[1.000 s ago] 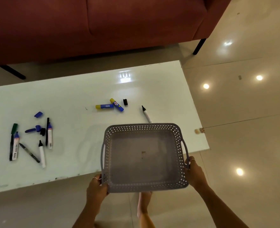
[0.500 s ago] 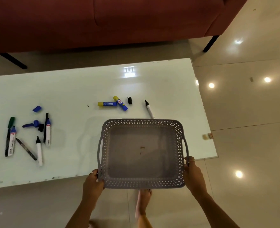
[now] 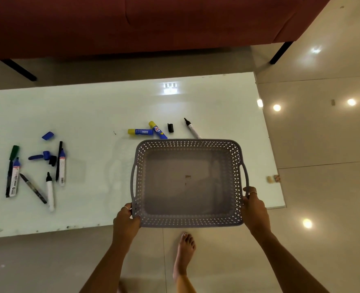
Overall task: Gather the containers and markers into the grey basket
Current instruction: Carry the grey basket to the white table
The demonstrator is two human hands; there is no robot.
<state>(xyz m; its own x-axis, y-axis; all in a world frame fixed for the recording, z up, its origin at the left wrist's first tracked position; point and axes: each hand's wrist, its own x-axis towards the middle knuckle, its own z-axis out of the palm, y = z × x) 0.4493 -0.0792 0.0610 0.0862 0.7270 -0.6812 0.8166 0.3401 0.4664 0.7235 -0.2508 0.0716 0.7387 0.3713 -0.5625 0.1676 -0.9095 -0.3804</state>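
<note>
One grey basket (image 3: 188,223) | hovering over near table (image 3: 103,106) edge, holding nothing inside | left hand (image 3: 125,223) and right hand (image 3: 254,210) gripping its near corners, fingers curled round rim | markers (image 3: 50,192), two blue-yellow tubes (image 3: 141,131) lying loose on table beyond.

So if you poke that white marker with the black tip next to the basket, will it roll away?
Probably yes. The white marker looks round and lies flat on a glossy table, so a sideways poke would likely roll it. Its cap seems off, so nothing stops it. It looks thin and light, easy to pinch up.
</note>
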